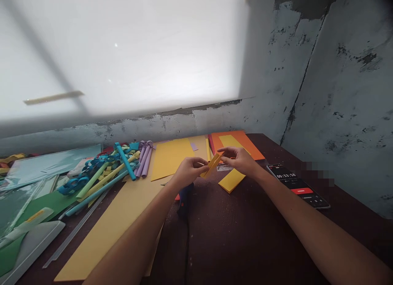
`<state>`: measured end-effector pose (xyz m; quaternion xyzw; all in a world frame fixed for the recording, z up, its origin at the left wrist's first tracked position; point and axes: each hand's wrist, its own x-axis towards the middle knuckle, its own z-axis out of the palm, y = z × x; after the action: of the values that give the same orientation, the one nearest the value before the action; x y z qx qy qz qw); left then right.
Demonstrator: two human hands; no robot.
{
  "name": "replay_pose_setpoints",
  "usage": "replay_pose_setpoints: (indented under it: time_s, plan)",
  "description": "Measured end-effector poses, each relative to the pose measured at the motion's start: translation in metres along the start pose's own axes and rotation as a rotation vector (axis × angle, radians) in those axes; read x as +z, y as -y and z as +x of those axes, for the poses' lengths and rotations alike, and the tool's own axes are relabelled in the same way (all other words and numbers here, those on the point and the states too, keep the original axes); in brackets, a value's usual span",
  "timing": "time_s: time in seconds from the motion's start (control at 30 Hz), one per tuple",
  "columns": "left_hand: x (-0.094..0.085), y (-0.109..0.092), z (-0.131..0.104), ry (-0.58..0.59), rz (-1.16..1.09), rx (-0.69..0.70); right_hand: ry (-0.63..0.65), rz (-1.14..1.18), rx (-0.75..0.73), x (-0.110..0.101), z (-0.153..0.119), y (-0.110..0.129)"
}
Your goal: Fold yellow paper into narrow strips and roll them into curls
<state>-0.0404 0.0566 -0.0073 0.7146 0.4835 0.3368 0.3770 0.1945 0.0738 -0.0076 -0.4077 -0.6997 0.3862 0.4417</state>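
Between my two hands, above the dark table, is a small folded strip of yellow paper. My left hand pinches its lower left end. At the upper right end, the fingers of my right hand are closed on the same strip. A folded yellow paper piece lies on the table just below my right hand. Partly hidden behind my left forearm is a dark blue tool with a cord, perhaps a glue gun.
Rolled paper tubes and curled strips crowd the left side, near plastic sheets. A long tan sheet lies under my left arm. Yellow sheets and an orange sheet lie at the back. A phone rests at right.
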Motion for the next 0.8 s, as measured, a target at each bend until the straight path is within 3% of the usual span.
replay_pose_setpoints:
  time_s: [0.3,0.53,0.8]
  plan:
    - [0.003,0.005,0.000,0.049,-0.019,0.005,0.013,0.135,0.019,-0.002,0.001,-0.002]
    - [0.003,-0.002,-0.002,0.142,-0.155,-0.033,-0.052,0.010,-0.039,0.001,0.001,-0.002]
    - [0.005,-0.015,-0.010,0.249,-0.511,-0.169,-0.016,0.194,0.039,0.005,0.002,-0.007]
